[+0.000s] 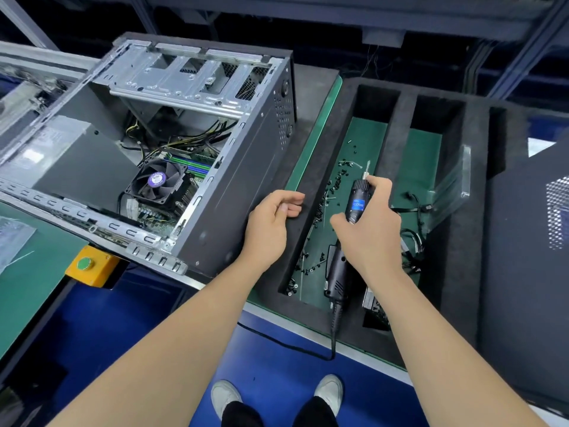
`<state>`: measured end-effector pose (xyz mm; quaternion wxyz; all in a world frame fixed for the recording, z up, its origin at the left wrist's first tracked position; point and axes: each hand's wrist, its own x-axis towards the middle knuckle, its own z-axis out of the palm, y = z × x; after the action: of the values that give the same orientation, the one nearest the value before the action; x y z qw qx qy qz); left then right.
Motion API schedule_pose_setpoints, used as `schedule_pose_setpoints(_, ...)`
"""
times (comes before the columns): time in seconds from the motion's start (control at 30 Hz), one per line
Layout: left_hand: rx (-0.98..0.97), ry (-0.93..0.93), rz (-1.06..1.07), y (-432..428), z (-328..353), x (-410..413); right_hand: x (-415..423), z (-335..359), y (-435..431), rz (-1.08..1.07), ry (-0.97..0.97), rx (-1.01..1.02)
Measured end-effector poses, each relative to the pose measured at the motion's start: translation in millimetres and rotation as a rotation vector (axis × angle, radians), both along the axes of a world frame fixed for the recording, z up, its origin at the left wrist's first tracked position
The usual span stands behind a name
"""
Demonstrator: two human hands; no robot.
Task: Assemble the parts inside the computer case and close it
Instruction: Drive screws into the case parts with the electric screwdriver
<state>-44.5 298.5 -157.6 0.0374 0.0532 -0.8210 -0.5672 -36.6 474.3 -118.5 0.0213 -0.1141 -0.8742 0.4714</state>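
Both forearms are bare from the bottom edge up to the wrists, with no sleeve, cuff, watch, band or glove on either; the left hand (271, 223) is bare, with no ring on the fingers that show, and its nails are short and plain; the right hand (368, 232) is bare too, with no ring on the parts in view; at the bottom edge two black trouser legs (278, 414) reach down to the feet; the left shoe (224, 396) and right shoe (330, 391) are pale grey-white with rounded toes.
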Motion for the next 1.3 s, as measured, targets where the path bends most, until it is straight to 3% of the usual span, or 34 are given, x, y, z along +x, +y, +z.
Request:
schedule_pose_setpoints(0.33, -0.042, 0.058, 0.205, 18, -5, -3, -4, 4, 13, -0.076, -0.004, -0.135)
schedule_pose_setpoints(0.87, -0.16, 0.116, 0.231, 24, 0, -3, 3, 6, 5, -0.042, -0.022, -0.164)
schedule_pose_setpoints(0.93, -0.326, 0.205, 0.123, 25, 2, -4, 3, 7, 6, -0.053, -0.022, -0.176)
schedule_pose_setpoints(1.03, -0.742, 0.325, -0.189, 31, 3, -25, 3, 6, 7, -0.063, -0.025, -0.195)
schedule_pose_setpoints(1.2, -1.481, 0.24, -0.66, 60, 21, -83, 0, 5, 10, -0.063, -0.022, -0.228)
schedule_pose_setpoints(1.3, -1.758, 0.138, -0.806, 78, 18, -98, -1, 5, 10, -0.071, -0.041, -0.246)
